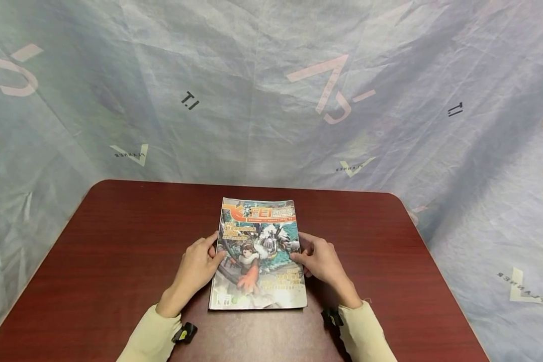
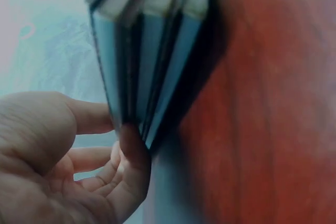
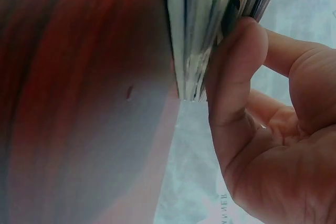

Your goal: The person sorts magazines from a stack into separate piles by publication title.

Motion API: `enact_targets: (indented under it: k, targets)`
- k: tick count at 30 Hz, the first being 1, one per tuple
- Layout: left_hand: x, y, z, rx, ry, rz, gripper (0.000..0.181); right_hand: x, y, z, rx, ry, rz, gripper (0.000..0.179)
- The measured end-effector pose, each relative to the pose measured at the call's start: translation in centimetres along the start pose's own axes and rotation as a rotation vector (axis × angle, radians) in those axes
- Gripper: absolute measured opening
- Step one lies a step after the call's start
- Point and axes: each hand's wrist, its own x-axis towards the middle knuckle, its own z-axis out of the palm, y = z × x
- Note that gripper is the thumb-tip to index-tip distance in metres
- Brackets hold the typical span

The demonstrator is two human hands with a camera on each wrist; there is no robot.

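Note:
A small stack of magazines (image 1: 264,274) lies near the middle of the table, with a colourful illustrated cover on top. My left hand (image 1: 196,264) grips the stack's left edge, its thumb over the cover's border. Opposite it, my right hand (image 1: 321,259) holds the right edge, thumb on the cover and fingers along the side. Several dark-edged spines (image 2: 149,61) show in the left wrist view, fingertips right against them. In the right wrist view, layered page edges (image 3: 202,40) rise beside the thumb. The fingertips beneath the stack are hidden.
The dark red wooden table (image 1: 117,251) has rounded far corners. Behind it and along its sides hangs a grey printed cloth (image 1: 249,100). Black wrist devices (image 1: 184,333) sit at both pale sleeves (image 1: 151,334).

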Motion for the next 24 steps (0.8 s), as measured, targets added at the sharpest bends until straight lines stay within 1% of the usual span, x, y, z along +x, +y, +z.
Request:
enact_targets:
  k: [3, 5, 8, 10, 11, 14, 15, 18, 20, 22, 24]
  targets:
    - [0.2, 0.1, -0.1, 0.016, -0.03, -0.034, 0.06, 0.0, -0.1, 0.0, -0.005, 0.007, 0.001, 0.071]
    - [0.2, 0.6, -0.4, 0.001, -0.052, -0.047, 0.059, 0.0, 0.0, 0.0, -0.01, 0.014, -0.006, 0.07]
    - [0.3, 1.0, -0.6, -0.026, -0.049, -0.061, 0.057, 0.1, 0.1, 0.1, -0.022, 0.028, -0.013, 0.068]
    - [0.2, 1.6, -1.0, -0.042, -0.055, -0.062, 0.056, 0.1, 0.0, 0.2, -0.036, 0.038, -0.019, 0.068]
    - [0.2, 1.8, -1.2, -0.043, -0.053, -0.066, 0.055, 0.0, -0.1, 0.2, -0.044, 0.043, -0.025, 0.068]
    - [0.2, 2.0, -1.3, -0.026, -0.036, -0.058, 0.055, 0.0, -0.2, 0.2, -0.065, 0.049, -0.03, 0.069]
    - [0.2, 2.0, -1.2, -0.013, -0.031, -0.047, 0.056, -0.1, -0.3, 0.3, -0.07, 0.05, -0.033, 0.068]
    - [0.3, 0.5, -0.2, 0.046, 0.009, -0.009, 0.058, 0.0, -0.2, 0.3, -0.073, 0.046, -0.031, 0.067]
    - [0.4, -0.1, 0.2, 0.073, 0.02, 0.007, 0.059, 0.0, -0.1, 0.3, -0.067, 0.043, -0.031, 0.067]
    - [0.4, -1.0, 0.8, 0.086, 0.031, 0.01, 0.06, 0.1, -0.1, 0.3, -0.059, 0.039, -0.033, 0.066]
    - [0.5, -1.4, 1.1, 0.08, 0.024, 0.0, 0.061, 0.0, -0.1, 0.2, -0.049, 0.035, -0.034, 0.066]
